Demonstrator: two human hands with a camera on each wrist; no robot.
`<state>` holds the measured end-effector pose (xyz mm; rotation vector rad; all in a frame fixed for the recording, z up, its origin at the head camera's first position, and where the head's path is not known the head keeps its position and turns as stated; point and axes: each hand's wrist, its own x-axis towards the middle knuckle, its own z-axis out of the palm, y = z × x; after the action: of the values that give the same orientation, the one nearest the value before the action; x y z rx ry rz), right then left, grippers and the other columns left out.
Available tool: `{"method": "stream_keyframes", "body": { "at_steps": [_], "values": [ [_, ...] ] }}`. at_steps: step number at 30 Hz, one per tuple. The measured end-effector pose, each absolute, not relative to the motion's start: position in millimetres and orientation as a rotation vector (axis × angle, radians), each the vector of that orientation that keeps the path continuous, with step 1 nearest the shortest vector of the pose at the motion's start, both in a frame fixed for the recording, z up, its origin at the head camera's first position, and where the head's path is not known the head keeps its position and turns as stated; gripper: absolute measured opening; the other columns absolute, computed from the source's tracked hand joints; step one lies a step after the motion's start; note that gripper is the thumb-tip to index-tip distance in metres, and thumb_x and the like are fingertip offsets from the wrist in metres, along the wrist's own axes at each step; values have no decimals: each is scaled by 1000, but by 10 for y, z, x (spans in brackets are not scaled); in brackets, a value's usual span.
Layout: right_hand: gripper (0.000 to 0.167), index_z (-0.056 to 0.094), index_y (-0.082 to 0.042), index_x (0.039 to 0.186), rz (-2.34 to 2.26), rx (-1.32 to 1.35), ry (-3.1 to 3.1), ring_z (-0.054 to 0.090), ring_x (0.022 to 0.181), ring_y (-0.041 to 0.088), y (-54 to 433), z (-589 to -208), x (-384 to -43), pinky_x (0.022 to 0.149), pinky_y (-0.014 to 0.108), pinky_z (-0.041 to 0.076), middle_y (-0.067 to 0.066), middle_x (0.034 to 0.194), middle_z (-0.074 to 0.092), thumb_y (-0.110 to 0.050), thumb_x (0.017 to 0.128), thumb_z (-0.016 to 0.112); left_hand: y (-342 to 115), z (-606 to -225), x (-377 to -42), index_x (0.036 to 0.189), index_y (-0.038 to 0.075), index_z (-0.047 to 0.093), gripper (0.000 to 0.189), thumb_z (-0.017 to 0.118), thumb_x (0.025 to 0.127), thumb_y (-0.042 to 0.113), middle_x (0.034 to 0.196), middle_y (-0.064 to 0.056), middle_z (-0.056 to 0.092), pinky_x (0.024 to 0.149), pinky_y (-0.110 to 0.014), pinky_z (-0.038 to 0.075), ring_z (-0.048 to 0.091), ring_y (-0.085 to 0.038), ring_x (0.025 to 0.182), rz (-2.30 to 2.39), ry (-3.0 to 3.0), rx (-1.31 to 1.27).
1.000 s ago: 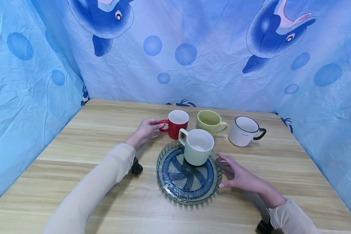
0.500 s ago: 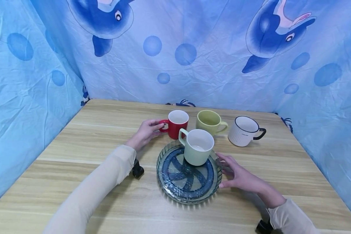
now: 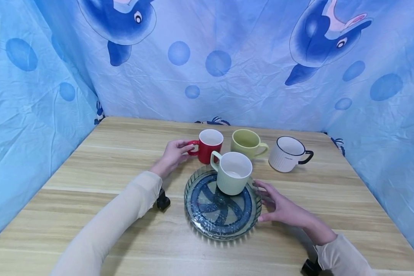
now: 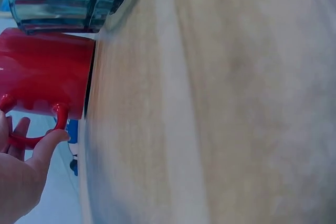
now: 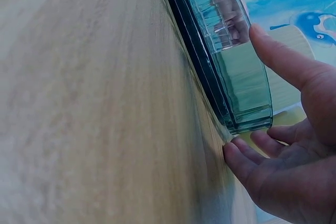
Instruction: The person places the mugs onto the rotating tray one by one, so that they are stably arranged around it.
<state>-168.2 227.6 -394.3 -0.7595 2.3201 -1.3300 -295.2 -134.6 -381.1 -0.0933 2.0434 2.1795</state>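
Tabletop (image 3: 179, 255); plate (image 3: 222, 230) swirl (image 3: 207, 208), head-view only

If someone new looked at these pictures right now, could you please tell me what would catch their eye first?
The red mug probably would, its handle held by the left hand, beyond the glass dish. The pale green cup, inside that dish toward its far edge, might come next. Big dolphins on the blue curtain behind also stand out.
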Motion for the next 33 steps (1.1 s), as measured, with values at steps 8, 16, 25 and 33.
{"method": "stream_keyframes", "body": {
  "at_steps": [8,16,25,33],
  "values": [
    [106,9,-1,154,-1318,-771,2314,27,140,53,2271,-3943,-1695,110,55,31,29,159,10,-18,78,80,-1293,-3761,-2898,126,-2,60,32,58,96,9,130,-23,61,103,-44,52,59,-32,119,2083,2227,-64],
    [106,9,0,153,-1328,-787,2317,28,139,52,2265,-3944,-1700,110,54,31,29,158,11,-17,76,81,-1339,-3704,-2878,126,-4,61,32,58,97,8,127,-24,62,99,-46,54,62,-31,113,2030,2345,1],
    [104,10,-2,154,-1328,-788,2312,29,139,52,2266,-3951,-1707,109,55,32,29,158,13,-16,78,80,-1430,-3596,-2801,127,-5,59,33,59,96,7,131,-24,60,98,-46,51,62,-33,115,2149,2274,-12],
    [105,10,-3,154,-1312,-763,2322,29,139,52,2271,-3945,-1702,110,53,32,28,158,12,-19,77,81,-1501,-3515,-2730,127,-5,60,35,61,94,8,126,-17,64,94,-39,54,67,-7,92,2184,2254,21]
  ]
}}
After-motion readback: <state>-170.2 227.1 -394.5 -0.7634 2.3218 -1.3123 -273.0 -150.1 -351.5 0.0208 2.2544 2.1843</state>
